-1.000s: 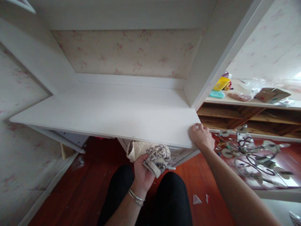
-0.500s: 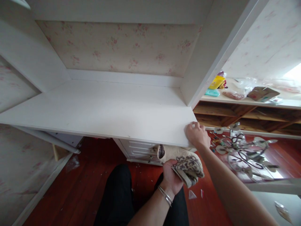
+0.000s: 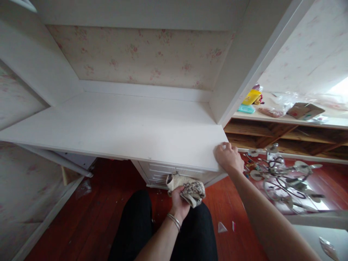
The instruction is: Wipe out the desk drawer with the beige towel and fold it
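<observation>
A folded cream cloth (image 3: 193, 189) with a dark scroll pattern is gripped in my left hand (image 3: 180, 206), whose wrist carries silver bangles. The cloth is in front of the white drawer front (image 3: 159, 170), just below the desk's front edge. It covers part of the drawers, so I cannot tell whether it touches them. My right hand (image 3: 230, 157) is closed over the right front corner of the white desk (image 3: 130, 125), its fingers curled on the top.
At the right, a metal chandelier (image 3: 293, 177) lies on the red wooden floor (image 3: 89, 224). Behind it a low shelf unit (image 3: 272, 136) bears a yellow container (image 3: 251, 97), plastic bags and a cardboard box (image 3: 304, 110). A clear plastic scrap (image 3: 222, 227) lies near my knees.
My left hand has moved left with the cloth, from near the desk's right corner to in front of the drawers. My right hand stays on the corner.
</observation>
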`<state>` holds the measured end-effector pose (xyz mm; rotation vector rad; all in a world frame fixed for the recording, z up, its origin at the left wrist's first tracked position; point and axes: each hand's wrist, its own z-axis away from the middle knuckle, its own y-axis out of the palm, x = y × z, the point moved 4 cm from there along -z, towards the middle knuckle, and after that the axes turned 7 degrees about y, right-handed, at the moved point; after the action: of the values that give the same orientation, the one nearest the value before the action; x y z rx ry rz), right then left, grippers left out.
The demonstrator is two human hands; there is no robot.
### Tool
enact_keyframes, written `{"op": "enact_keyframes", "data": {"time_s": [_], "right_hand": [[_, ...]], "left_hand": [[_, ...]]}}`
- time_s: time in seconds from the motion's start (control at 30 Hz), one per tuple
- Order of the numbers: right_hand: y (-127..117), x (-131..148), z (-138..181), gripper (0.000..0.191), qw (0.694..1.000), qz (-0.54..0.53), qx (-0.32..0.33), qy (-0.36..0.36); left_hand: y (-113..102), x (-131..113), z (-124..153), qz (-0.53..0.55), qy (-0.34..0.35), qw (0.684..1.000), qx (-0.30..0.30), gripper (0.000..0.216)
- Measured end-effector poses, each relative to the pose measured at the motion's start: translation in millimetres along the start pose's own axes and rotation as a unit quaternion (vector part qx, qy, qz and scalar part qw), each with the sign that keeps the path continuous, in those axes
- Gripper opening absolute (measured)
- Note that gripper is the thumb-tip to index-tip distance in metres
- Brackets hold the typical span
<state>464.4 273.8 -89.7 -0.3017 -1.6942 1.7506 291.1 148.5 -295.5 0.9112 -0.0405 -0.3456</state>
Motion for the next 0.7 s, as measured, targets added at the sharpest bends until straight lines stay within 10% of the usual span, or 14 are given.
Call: {"op": "enact_keyframes", "data": {"time_s": [0.3,0.5,0.7], "right_hand": [[-0.2,-0.9,1.0,0.058,1.0,-0.003,0.005,-0.004],[-0.5,-2.3,2.8,0.061,1.0,-0.012,0.005,-0.012],[-1.6,-2.4,3.6,0.062,1.0,-0.01,0.005,-0.015]], "left_hand": [[6.0,-142.3,42.7,0.0,0.193,0.979,-0.072,0.042],[38.7,-198.2,120.6,-0.051,0.212,0.973,-0.078,0.033],[88.4,-264.1,203.7,-0.15,0.453,0.873,-0.103,0.038]]}}
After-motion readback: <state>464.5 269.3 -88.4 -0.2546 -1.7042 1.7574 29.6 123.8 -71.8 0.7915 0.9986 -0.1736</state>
